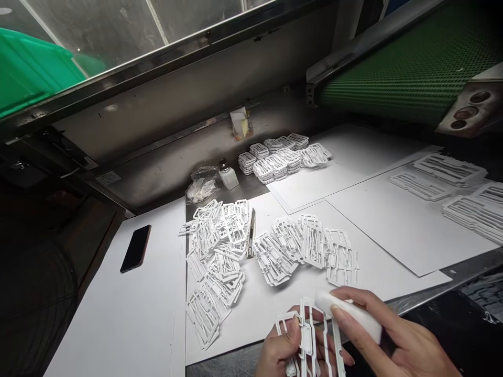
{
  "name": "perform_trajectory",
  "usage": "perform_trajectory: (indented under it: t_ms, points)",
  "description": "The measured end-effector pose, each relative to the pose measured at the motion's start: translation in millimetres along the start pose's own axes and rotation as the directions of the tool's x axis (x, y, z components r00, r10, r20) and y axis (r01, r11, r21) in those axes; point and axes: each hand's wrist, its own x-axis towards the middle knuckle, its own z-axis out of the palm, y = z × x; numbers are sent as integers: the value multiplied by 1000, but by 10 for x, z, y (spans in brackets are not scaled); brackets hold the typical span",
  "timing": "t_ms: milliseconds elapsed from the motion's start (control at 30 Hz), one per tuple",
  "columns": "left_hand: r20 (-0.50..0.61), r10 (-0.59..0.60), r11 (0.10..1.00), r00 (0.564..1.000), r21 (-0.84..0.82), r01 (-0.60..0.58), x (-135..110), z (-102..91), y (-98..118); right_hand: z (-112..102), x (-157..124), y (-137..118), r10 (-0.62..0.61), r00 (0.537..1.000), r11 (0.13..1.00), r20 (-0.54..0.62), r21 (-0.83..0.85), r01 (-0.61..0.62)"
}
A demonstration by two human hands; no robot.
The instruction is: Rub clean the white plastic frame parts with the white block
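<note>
Hands on a white plastic frame at the bench edge

Head view. Left hand point(281, 351) pinches a white plastic frame point(310, 337) from below, at the near edge of the bench, fingers curled shut around its lower part; probably gripped low to leave the upper bars free for the other hand. Right hand point(387, 343) is wrapped round a white block point(351, 314), thumb along the top and fingers closed beneath, one end of the block pressed against the frame's upper right bars. What the block is I cannot tell.

Frame's long axis runs roughly away from the person, near end lost in the left palm, far end pointing toward the heaps. It is held slightly tilted, face up toward the camera.

Beyond the hands, loose frames lie in two heaps on white paper sheets point(157, 324): left heap point(216, 262) and middle heap point(306, 248), within reach. A utility knife point(251, 233) lies between them, pointing away. Neater stacks point(285, 157) sit farther back; more stacks point(463, 193) at right. A small bottle point(228, 174) stands by a crumpled plastic bag point(201, 183). A phone point(135, 247) rests flat, well apart at left. Green conveyor belt point(412, 68) overhead right.
</note>
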Motion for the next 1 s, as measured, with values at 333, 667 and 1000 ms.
perform_trajectory:
  t_ms: [333,667,1000]
  points:
    - [-35,51,961,998,-271,-59,65,-82,-67,-50,-22,143,160,976,984,-148,-49,-169]
    - [-61,-30,924,998,-382,4,75,-27,11,1,218,-78,317,929,948,-192,89,-306]
    - [29,-31,898,999,-439,40,34,-113,15,87,637,-396,237,956,953,-175,232,-194]
